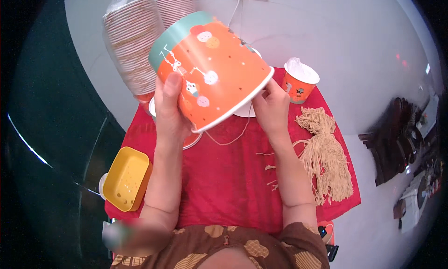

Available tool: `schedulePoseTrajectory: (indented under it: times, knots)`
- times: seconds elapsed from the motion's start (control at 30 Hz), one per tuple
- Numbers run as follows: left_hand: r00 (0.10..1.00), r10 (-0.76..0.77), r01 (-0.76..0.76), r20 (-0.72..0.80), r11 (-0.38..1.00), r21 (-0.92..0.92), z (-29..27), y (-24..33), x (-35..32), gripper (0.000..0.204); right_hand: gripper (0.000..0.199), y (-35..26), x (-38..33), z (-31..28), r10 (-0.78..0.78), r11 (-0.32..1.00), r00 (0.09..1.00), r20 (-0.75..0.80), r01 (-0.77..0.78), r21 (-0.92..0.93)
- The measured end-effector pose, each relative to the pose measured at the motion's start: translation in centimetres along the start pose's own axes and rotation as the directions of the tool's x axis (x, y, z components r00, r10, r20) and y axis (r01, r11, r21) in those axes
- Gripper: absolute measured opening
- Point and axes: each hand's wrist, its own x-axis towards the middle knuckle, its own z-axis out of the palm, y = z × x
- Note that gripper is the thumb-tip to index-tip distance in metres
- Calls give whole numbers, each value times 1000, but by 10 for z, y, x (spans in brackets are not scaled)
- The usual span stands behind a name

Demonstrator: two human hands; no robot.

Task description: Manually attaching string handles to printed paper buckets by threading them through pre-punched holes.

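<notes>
A large, glossy orange paper bucket [224,73] with a green base band and white rolled rim is held aloft in the upper centre of the frame, tipped so its rim slants toward the lower right. The left hand [169,101] grasps its side wall, thumb across the print. The right hand [271,108] is bunched at the rim's right end beside a thin beige string [223,144]; whether it pinches rim, string or both, I cannot tell. The bucket should be light and fairly stiff, though its smooth wall may slip or dent under pressure; the rolled rim looks the firmest hold. The string seems soft and limp.
</notes>
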Motion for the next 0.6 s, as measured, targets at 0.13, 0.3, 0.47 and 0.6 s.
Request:
schedulePoseTrajectory:
  times: [0.13,0.3,0.47,0.6]
  knots:
    - [989,147,-144,0,971,191,17,-17,-14,85,23,17,-4,2,-230,972,958,-172,236,15]
    - [968,246,-247,47,910,333,35,-38,-40,127,22,34,4,3,-191,920,953,-237,258,296]
    - [952,281,-303,118,832,464,27,-50,-47,134,21,44,8,-5,-297,940,929,-219,325,105]
    - [975,224,-216,13,924,316,15,-42,-28,107,19,47,8,-10,-378,925,906,-189,377,-47]
